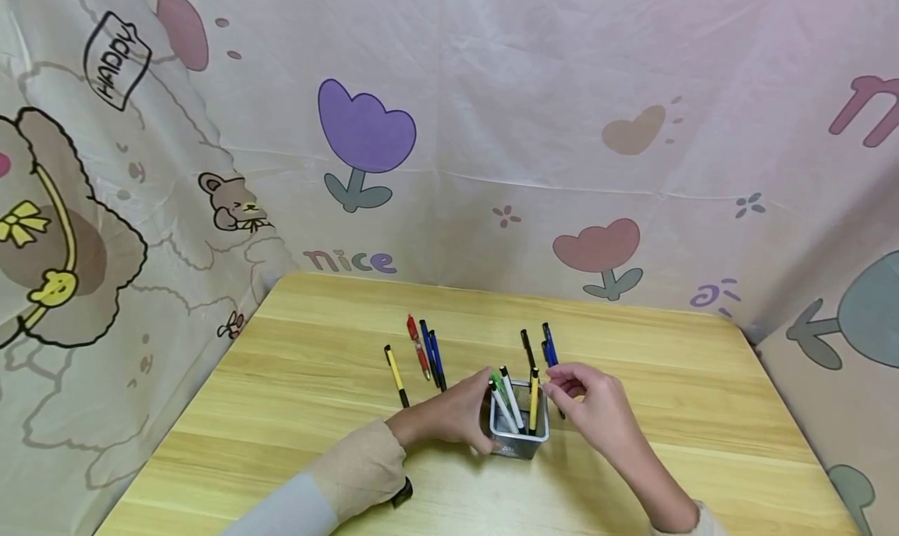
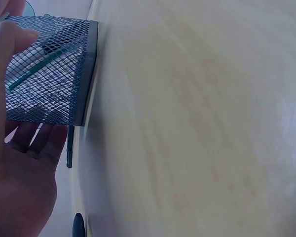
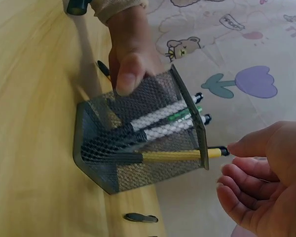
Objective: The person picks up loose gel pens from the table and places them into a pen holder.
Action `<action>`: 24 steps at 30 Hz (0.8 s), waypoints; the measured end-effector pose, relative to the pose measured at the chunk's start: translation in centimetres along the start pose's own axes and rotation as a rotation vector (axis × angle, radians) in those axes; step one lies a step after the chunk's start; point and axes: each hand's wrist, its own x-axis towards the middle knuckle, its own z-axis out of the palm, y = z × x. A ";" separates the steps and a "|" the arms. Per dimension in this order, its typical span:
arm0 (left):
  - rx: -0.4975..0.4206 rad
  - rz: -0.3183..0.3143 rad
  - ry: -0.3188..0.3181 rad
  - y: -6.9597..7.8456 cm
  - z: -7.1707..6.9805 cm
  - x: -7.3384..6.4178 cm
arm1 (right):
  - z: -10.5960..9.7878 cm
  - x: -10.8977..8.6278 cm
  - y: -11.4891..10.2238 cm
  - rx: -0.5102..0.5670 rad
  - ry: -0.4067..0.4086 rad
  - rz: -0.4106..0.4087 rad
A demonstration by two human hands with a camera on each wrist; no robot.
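Note:
A square metal-mesh pen holder (image 1: 516, 447) stands upright on the table. Inside lean two white pens, a green pen (image 1: 497, 381) and a yellow pen (image 1: 534, 403). My left hand (image 1: 456, 415) grips the holder from the left; in the left wrist view the thumb and fingers (image 2: 27, 138) lie on opposite sides of the mesh. Beside the holder's right rim is my right hand (image 1: 593, 399), its fingers loosely bent. In the right wrist view one fingertip (image 3: 237, 147) is at the black end of the yellow pen, with no pinch visible.
Left of the holder lie a red pen (image 1: 418, 347), two blue pens (image 1: 433, 356) and another yellow pen (image 1: 396, 372). Behind it on the right are a black pen (image 1: 527, 349) and blue pens (image 1: 551, 343). A dark object (image 1: 403, 492) shows by the left sleeve. Printed cloth (image 1: 477, 232) hangs behind the table.

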 end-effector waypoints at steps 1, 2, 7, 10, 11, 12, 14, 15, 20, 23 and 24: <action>-0.002 0.001 0.002 0.0 0.0 0.0 | -0.1 0.2 0.1 0.001 0.000 0.005; -0.003 0.001 0.004 0.0 0.0 0.0 | -0.2 0.4 0.2 0.001 0.000 0.011; 0.006 0.005 0.011 0.0 0.1 0.0 | -0.6 1.4 0.8 -0.011 0.002 0.030; 0.009 0.005 0.007 0.0 0.2 0.1 | -0.5 2.0 1.3 -0.019 0.000 0.035; 0.005 0.004 0.005 0.0 0.2 0.1 | -0.5 2.2 1.5 -0.021 0.000 0.035; 0.005 0.002 0.002 0.0 0.2 0.0 | -0.4 2.5 1.7 -0.025 -0.002 0.036; 0.003 0.001 0.002 0.0 0.2 0.0 | -0.4 3.0 2.2 -0.035 -0.005 0.039; 0.002 0.001 0.001 0.0 0.2 0.0 | -0.3 3.3 2.4 -0.041 -0.008 0.043; 0.015 0.002 0.005 0.1 0.1 0.0 | 0.2 4.5 3.6 -0.076 -0.026 0.076; 0.015 -0.004 0.003 0.1 0.1 0.0 | 0.8 5.2 4.4 -0.096 -0.034 0.094; 0.015 -0.007 0.002 0.1 0.0 -0.1 | 1.0 5.4 4.7 -0.100 -0.038 0.100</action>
